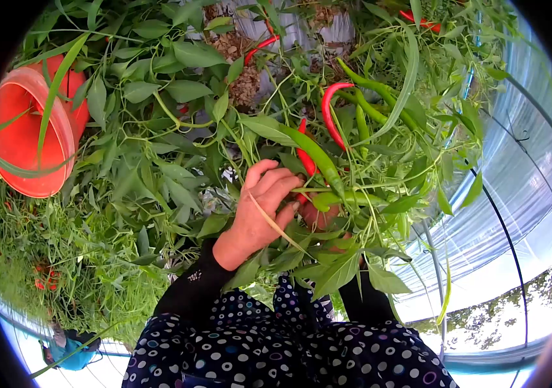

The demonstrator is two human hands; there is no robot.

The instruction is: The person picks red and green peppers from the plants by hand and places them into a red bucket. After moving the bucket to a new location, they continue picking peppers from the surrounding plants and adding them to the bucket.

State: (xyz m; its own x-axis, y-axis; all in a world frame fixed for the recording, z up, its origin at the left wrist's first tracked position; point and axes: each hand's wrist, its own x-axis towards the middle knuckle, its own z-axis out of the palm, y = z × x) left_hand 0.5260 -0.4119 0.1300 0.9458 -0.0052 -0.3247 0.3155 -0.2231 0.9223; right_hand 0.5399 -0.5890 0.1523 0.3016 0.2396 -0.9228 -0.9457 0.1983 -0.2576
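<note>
My left hand (264, 200) reaches into a pepper plant with its fingers curled and the thumb close to the fingertips. What lies inside the grip is hidden, though a bit of red shows at the fingertips. A red chili pepper (305, 158) hangs just above those fingertips, partly behind a long green chili pepper (318, 158). Leaves and stems cover most of my right hand (320, 216), which is close beside the left; its fingers cannot be made out. Up and to the right hangs a curved red chili pepper (329, 116), near several green ones.
A red bucket (69, 139) lies tilted among the plants at left, its opening facing me. Another red chili pepper (262, 48) hangs farther up. Plastic sheeting (496, 226) on dark hoops runs along the right. A person in teal (72, 352) is at lower left.
</note>
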